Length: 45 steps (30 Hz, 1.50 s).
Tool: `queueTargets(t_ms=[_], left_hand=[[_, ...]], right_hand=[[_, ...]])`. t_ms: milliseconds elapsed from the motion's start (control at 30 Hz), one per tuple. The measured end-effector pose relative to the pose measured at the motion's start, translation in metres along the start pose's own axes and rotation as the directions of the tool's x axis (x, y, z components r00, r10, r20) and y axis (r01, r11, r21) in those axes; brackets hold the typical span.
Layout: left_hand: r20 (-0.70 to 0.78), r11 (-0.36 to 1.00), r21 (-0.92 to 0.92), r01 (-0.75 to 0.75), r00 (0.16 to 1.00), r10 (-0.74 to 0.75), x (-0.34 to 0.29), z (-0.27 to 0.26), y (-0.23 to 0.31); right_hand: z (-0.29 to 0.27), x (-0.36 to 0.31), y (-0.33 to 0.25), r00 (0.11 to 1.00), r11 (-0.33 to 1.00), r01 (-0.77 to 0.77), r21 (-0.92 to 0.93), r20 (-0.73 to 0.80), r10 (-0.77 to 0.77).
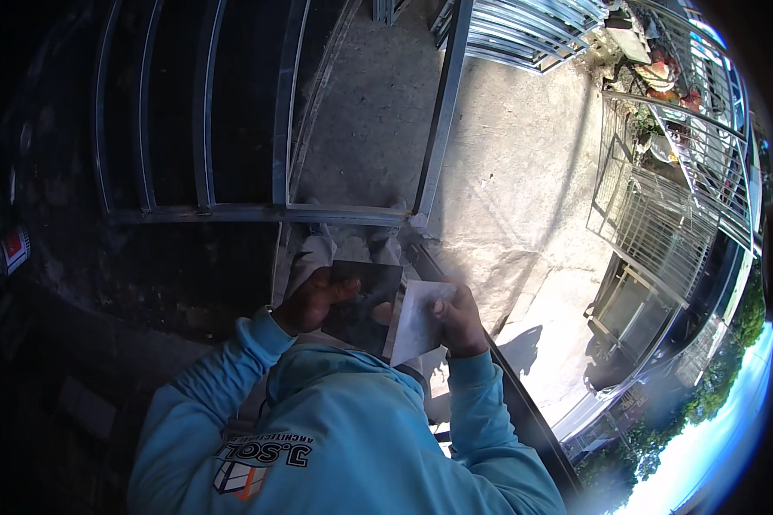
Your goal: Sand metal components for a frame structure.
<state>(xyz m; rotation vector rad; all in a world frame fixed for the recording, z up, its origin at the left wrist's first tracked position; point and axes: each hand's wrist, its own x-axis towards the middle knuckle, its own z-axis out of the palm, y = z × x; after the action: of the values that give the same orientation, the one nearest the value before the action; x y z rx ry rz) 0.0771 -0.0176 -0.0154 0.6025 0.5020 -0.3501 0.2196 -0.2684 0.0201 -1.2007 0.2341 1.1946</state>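
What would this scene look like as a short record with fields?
Left hand: holds a dark flat plate, thumb on top
Right hand: grips a pale flat sheet, thumb on top
Clothing: light blue long-sleeved top
Ahead: metal frame with parallel bars
Far side: more metal bars
Right side: wire cage
Ground: concrete floor, partly sunlit

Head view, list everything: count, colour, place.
Dark sheet: one, blackish, centre
Pale sheet: one, whitish, centre
Barred frame: one, grey, upper left
Metal frames: several, silver, top right
Wire cage: at least one, grey, right
Floor: one, grey, upper centre
Labelled item: one, red-white, far left
Trees: uncountable, green, lower right
Trouser legs: two, greyish, centre
Shirt: one, blue, bottom centre
Left hand: one, bare, holding dark sheet
Right hand: one, bare, holding pale sheet
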Motion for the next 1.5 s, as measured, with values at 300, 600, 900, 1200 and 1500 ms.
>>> queueTargets(t_ms=[300,600,900,1200,1500], left_hand=[[-0.146,0.955,0.241,-0.171,0.967,0.21,0.006,0.036,0.014],[-0.126,0.757,0.592,-0.276,0.896,0.426,0.011,0.076,0.031],[-0.023,0.619,0.777,-0.112,0.978,0.206,-0.014,0.076,0.016],[-0.291,0.72,0.694,-0.007,0.912,0.29,-0.045,0.032,0.039],[-0.292,0.726,0.687,-0.001,0.915,0.278,-0.049,0.023,0.038]], right_hand=[[-0.012,-0.006,-0.021,0.961,0.92,-0.032,-0.391,-0.264,-0.079],[0.028,-0.025,-0.052,0.665,0.075,0.513,-0.855,0.341,-0.665],[0.014,-0.002,-0.003,0.798,0.768,0.417,-0.486,-0.209,-0.566],[0.01,0.048,0.031,0.892,0.942,0.264,0.207,-0.423,-0.157],[0.012,0.067,0.034,0.794,0.918,0.374,0.13,-0.556,-0.245]])
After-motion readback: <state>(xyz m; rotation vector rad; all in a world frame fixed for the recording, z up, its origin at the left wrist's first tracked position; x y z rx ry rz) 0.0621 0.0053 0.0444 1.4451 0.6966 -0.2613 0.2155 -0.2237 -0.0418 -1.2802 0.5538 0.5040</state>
